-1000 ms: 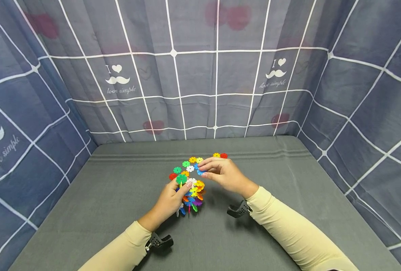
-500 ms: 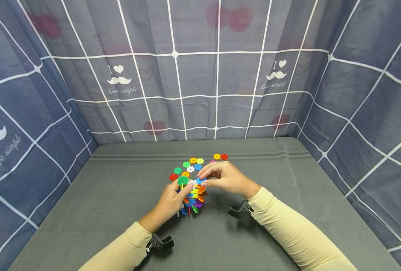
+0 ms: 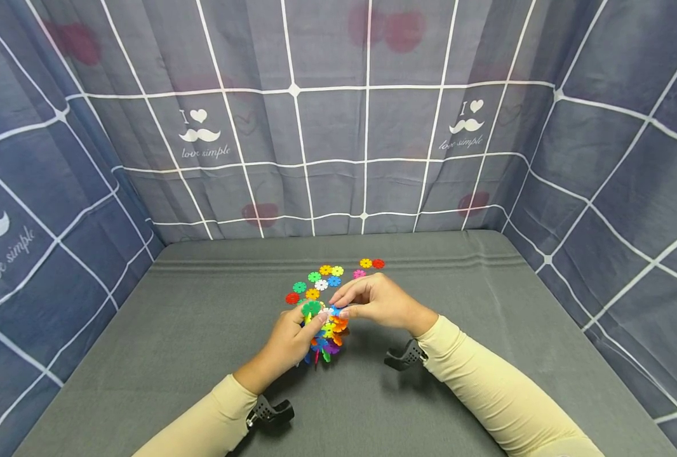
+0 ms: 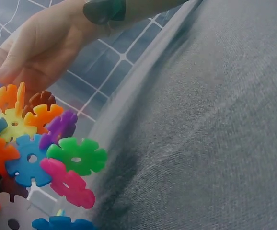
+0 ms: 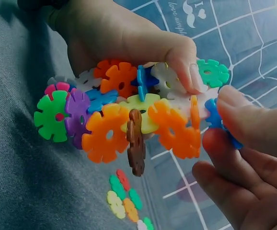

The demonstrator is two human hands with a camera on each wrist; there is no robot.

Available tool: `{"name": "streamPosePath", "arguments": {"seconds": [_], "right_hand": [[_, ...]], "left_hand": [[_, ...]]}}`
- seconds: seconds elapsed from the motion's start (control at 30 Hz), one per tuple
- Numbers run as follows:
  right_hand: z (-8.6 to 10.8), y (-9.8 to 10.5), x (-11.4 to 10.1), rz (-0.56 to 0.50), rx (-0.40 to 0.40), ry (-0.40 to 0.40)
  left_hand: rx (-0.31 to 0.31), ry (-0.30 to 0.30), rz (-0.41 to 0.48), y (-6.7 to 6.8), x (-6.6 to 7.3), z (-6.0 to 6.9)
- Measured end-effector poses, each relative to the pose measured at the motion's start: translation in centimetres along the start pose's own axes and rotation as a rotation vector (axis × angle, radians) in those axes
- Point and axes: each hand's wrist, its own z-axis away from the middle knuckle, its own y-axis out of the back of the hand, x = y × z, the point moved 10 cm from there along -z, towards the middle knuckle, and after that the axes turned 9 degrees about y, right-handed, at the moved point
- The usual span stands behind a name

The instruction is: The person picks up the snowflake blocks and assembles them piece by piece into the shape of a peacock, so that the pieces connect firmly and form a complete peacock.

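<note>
My left hand (image 3: 286, 336) grips a cluster of interlocked, flower-shaped plastic discs (image 3: 329, 330). In the right wrist view its thumb presses on a pale disc (image 5: 189, 103), and orange, brown, purple and green discs stick out below the left hand (image 5: 124, 38). My right hand (image 3: 385, 303) pinches a blue disc (image 5: 215, 114) between thumb and fingers, right at the cluster's edge beside the pale disc; whether the two are joined, I cannot tell. The left wrist view shows the cluster's blue disc (image 4: 30, 160) and green disc (image 4: 78, 157), with the right hand (image 4: 47, 48) behind.
Several loose discs lie on the grey cloth beyond my hands, among them a red one (image 3: 293, 298), a green one (image 3: 299, 287) and a blue one (image 3: 334, 281). Farther right are yellow (image 3: 366, 263), red (image 3: 378, 263) and pink (image 3: 359, 273) discs. Checked curtains surround the table (image 3: 201, 355).
My right hand has come down toward me with the blue disc, from above the loose discs to the cluster's edge. The cluster has tilted slightly in my left hand.
</note>
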Motion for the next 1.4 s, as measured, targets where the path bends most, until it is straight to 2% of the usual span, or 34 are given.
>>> {"name": "streamPosePath", "arguments": {"seconds": [0.23, 0.33, 0.43, 0.53, 0.6, 0.67, 0.73, 0.8, 0.9, 1.07, 1.13, 1.23, 1.4], "right_hand": [[0.3, -0.5, 0.3, -0.049, -0.024, -0.033], [0.1, -0.5, 0.1, -0.008, -0.013, -0.005], [-0.3, 0.0, -0.3, 0.025, 0.02, 0.039], [-0.6, 1.4, 0.1, 0.078, 0.094, 0.053], [-0.5, 2.8, 1.1, 0.143, 0.149, 0.02], [-0.1, 4.2, 2.7, 0.245, 0.189, -0.046], [0.5, 5.3, 4.5, 0.356, 0.188, -0.117], [1.1, 5.6, 6.2, 0.468, 0.143, -0.155], [1.4, 4.4, 7.7, 0.591, 0.024, -0.138], [0.2, -0.3, 8.5, 0.697, -0.24, -0.056], [-0.8, -1.9, 8.8, 0.72, -0.315, -0.03], [-2.2, -3.2, 9.4, 0.737, -0.346, 0.003], [-3.8, -3.9, 9.9, 0.742, -0.28, 0.05]], "left_hand": [[-0.015, -0.08, -0.015, -0.4, 0.7, 0.1], [-0.009, -0.069, -0.011, -0.3, 0.6, -0.2], [0.002, 0.002, 0.038, 0.2, 0.1, -0.6], [0.022, 0.101, 0.12, 0.7, -0.8, -1.0], [0.039, 0.171, 0.193, 1.0, -1.7, -1.3], [0.072, 0.244, 0.263, 1.5, -2.8, -1.5], [0.113, 0.318, 0.338, 1.9, -4.1, -1.7], [0.16, 0.378, 0.409, 2.5, -5.3, -1.8], [0.209, 0.428, 0.485, 3.2, -6.6, -2.0], [0.229, 0.447, 0.518, 3.9, -7.4, -2.0], [0.235, 0.448, 0.517, 4.0, -7.5, -2.0], [0.238, 0.443, 0.51, 3.9, -7.6, -2.0], [0.22, 0.443, 0.486, 3.3, -7.8, -2.1]]}}
